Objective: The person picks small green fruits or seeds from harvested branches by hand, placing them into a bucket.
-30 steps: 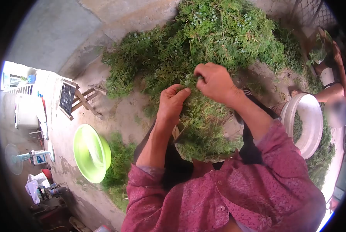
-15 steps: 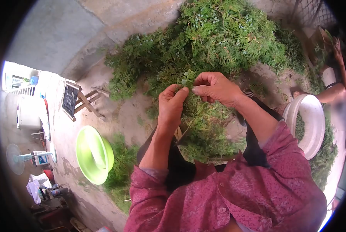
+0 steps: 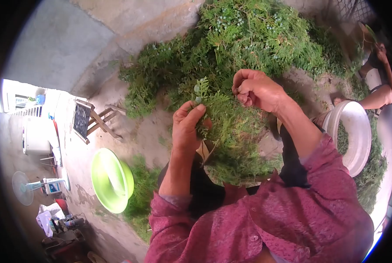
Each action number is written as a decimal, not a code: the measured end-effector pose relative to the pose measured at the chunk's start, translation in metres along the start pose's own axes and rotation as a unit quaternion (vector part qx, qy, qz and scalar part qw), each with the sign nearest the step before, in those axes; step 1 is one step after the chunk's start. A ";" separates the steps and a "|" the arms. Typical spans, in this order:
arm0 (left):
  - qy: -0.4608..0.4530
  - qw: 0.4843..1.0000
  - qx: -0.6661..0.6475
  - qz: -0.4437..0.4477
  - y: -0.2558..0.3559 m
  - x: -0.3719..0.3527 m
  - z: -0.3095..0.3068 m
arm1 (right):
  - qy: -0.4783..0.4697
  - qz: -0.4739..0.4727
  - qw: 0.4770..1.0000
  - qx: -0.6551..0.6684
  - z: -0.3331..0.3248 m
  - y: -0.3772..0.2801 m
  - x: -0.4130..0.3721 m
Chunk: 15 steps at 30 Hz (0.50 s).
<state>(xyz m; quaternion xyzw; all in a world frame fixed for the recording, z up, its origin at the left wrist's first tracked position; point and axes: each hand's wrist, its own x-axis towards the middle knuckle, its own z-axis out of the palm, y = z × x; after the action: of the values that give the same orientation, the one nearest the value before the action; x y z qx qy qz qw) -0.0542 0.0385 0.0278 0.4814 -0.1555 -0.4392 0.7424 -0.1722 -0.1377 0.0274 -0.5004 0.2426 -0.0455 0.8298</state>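
My left hand (image 3: 187, 127) is closed, pinching a green cypress-like sprig (image 3: 200, 90) between thumb and fingers. Pale bluish-green cones show on the sprig just above the thumb. To the right, my right hand (image 3: 259, 93) is raised apart from the sprig with its fingers curled in. Whatever those fingers hold, if anything, is hidden. Behind and beyond both hands lies a big heap of cut evergreen branches (image 3: 253, 39), dotted with similar cones. More cut greenery (image 3: 235, 162) lies on the floor below my hands, between my legs.
A white bucket (image 3: 366, 140) with small green cones inside stands at my right. Beyond it, another person's hand (image 3: 381, 53) holds a stem. To my left are a lime-green basin (image 3: 100, 175), a wooden folding stool (image 3: 83, 120) and a fan (image 3: 24, 187).
My hands have come apart. The right hand has moved up and right, away from the sprig, with its fingers curled in. My left hand still grips the sprig, slightly lower and further left.
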 end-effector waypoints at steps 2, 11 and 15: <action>-0.023 1.000 -0.005 -0.009 -0.002 -0.002 0.002 | -0.008 0.000 0.998 0.066 0.000 0.000 -0.004; -0.059 0.996 0.066 -0.030 -0.008 0.001 0.002 | -0.063 0.007 0.996 0.060 0.000 0.003 -0.006; -0.071 0.990 0.118 -0.042 -0.003 -0.003 0.010 | -0.039 -0.019 0.999 0.028 -0.011 -0.006 -0.007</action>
<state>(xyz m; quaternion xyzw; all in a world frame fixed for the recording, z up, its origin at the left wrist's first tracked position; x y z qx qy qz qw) -0.0642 0.0350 0.0304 0.5394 -0.2385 -0.4815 0.6483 -0.1829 -0.1476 0.0310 -0.4832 0.1992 -0.0483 0.8512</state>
